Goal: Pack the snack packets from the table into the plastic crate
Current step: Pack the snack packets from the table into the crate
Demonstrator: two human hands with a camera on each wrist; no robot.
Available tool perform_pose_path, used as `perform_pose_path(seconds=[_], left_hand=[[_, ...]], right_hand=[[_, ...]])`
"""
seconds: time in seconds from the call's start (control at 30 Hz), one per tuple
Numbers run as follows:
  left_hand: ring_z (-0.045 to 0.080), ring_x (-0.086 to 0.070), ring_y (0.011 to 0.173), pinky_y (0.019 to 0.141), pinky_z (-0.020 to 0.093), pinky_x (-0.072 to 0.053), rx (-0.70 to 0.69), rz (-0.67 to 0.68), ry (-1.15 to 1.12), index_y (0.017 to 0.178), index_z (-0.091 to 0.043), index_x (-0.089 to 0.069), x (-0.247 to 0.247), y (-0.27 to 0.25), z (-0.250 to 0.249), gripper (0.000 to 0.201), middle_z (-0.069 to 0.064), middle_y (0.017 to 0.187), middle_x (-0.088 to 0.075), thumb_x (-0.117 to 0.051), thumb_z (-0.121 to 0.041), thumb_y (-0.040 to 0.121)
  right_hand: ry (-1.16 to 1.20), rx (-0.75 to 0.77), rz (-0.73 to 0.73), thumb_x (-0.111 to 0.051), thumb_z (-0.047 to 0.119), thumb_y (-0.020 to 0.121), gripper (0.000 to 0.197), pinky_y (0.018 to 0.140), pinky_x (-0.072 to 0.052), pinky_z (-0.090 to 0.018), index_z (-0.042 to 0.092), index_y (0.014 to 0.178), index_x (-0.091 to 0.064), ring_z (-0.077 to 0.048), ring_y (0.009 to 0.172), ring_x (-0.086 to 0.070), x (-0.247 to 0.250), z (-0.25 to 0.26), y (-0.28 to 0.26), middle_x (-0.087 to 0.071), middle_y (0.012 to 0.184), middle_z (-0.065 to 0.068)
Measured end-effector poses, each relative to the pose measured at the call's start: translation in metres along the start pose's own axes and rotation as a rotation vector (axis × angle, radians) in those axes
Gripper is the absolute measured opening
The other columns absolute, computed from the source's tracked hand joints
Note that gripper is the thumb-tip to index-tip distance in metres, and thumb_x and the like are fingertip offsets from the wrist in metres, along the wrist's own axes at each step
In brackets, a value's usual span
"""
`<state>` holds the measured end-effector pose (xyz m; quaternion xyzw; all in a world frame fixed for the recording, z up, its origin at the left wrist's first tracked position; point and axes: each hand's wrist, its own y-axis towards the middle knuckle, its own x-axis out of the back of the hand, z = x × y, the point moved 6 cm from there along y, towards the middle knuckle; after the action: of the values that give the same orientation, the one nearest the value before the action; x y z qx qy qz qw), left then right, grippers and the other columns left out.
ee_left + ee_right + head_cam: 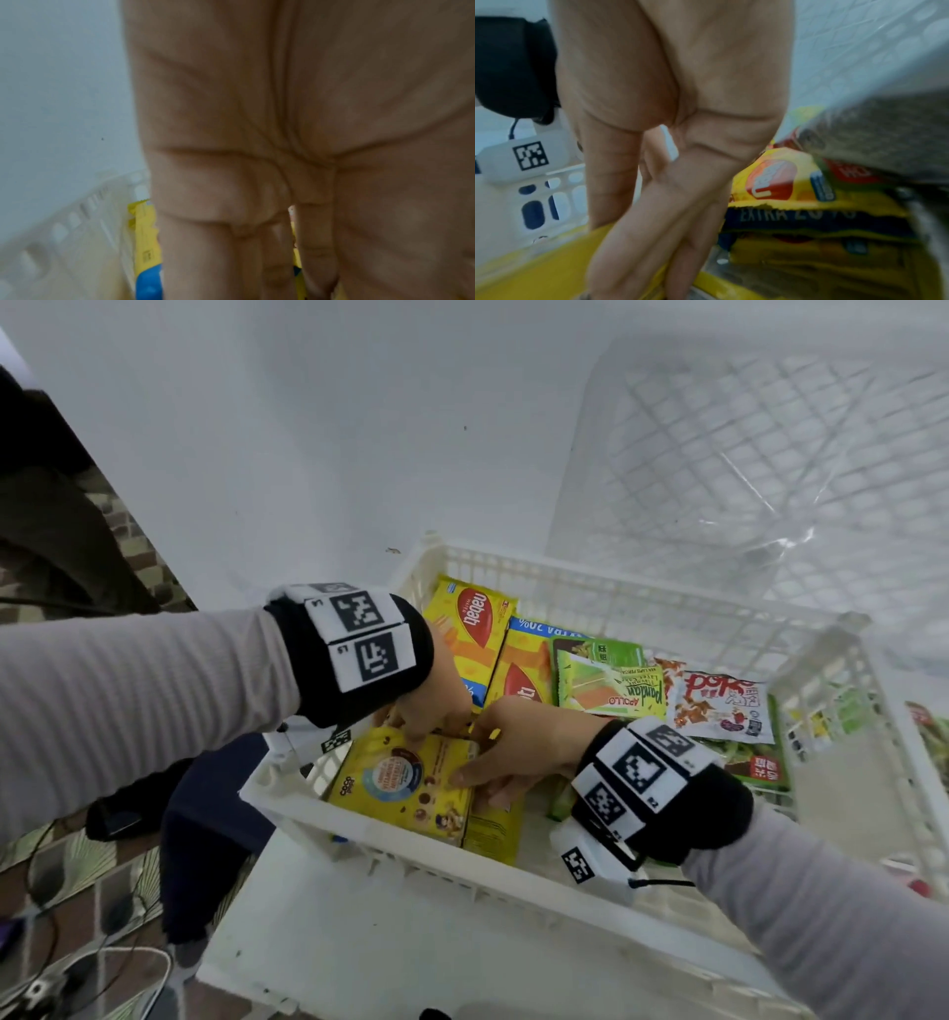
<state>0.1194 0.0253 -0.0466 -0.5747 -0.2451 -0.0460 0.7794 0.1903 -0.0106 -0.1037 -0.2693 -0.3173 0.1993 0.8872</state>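
Presently both hands sit on a yellow cardboard cereal box (405, 788) inside the white slatted plastic crate (565, 588) on the white worktop (308, 454): the left hand (436, 706) curls its fingers onto the box's far edge, the right hand (518, 752) lays fairly straight fingers along its side. Likely risk: pressed down crooked, the box could wedge on the crate wall or crush the yellow wafer packets (475, 634) beside it.

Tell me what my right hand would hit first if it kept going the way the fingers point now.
The right hand already touches the yellow box that both hands are at. Pushed straight on, it would probably slide across the box toward the left hand or the crate wall behind it; depth is unclear.
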Motion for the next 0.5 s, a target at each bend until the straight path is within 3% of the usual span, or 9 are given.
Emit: perform_pose_path(seconds=[0.07,0.2,0.3,0.37,0.43,0.5], left_hand=[[-0.003,-0.051,0.033,0.03,0.01,-0.035,0.059,-0.019,-0.103,0.112,-0.012,-0.051,0.0,0.007,-0.003,0.02,-0.001,0.082,-0.057,-0.048,-0.024,0.097],[0.015,-0.061,0.069,0.052,0.019,-0.045,0.028,0.023,0.08,0.121,-0.009,-0.051,0.002,0.002,-0.007,0.027,0.01,0.105,-0.066,-0.046,-0.021,0.097],[0.011,-0.064,0.075,0.046,0.014,-0.043,0.038,0.033,0.046,0.132,-0.015,-0.047,0.0,0.005,-0.009,0.035,0.0,0.103,-0.066,-0.046,-0.025,0.098],[0.013,-0.065,0.073,0.049,0.018,-0.045,0.033,0.003,0.011,0.121,-0.015,-0.054,-0.001,0.011,-0.005,0.027,0.002,0.098,-0.067,-0.049,-0.023,0.096],[0.01,-0.056,0.057,0.043,0.019,-0.045,0.043,-0.183,-0.027,0.086,-0.013,-0.06,0.006,0.007,0.007,0.007,0.0,0.077,-0.06,-0.061,-0.019,0.088],[0.008,-0.05,0.051,0.038,0.015,-0.043,0.054,-0.28,-0.109,0.068,-0.015,-0.054,0.019,0.003,0.01,0.021,-0.002,0.065,-0.054,-0.068,-0.02,0.083]], right_hand=[[-0.037,0.019,0.012,-0.074,0.029,0.08,0.039,0.068,-0.057,-0.026,-0.003,0.101,-0.065,-0.018,0.068,-0.07,-0.001,0.004,0.0,-0.074,0.081,-0.01],[-0.149,0.094,-0.037,-0.072,0.031,0.081,0.041,0.078,-0.058,-0.036,-0.005,0.101,-0.067,-0.024,0.077,-0.072,-0.003,0.009,-0.003,-0.074,0.086,-0.014],[-0.267,0.156,-0.07,-0.068,0.034,0.084,0.038,0.066,-0.057,-0.026,-0.003,0.094,-0.069,-0.018,0.068,-0.07,-0.008,0.014,-0.007,-0.074,0.083,-0.011],[-0.301,0.165,-0.065,-0.067,0.035,0.085,0.039,0.062,-0.056,-0.023,-0.003,0.093,-0.069,-0.018,0.066,-0.068,-0.008,0.015,-0.01,-0.074,0.082,-0.012],[-0.331,0.161,-0.056,-0.065,0.037,0.086,0.041,0.064,-0.056,-0.027,-0.003,0.094,-0.068,-0.019,0.067,-0.068,-0.007,0.016,-0.014,-0.073,0.083,-0.013],[-0.382,0.164,-0.038,-0.062,0.041,0.087,0.042,0.068,-0.056,-0.029,0.0,0.096,-0.068,-0.02,0.069,-0.067,-0.008,0.018,-0.017,-0.073,0.085,-0.013]])
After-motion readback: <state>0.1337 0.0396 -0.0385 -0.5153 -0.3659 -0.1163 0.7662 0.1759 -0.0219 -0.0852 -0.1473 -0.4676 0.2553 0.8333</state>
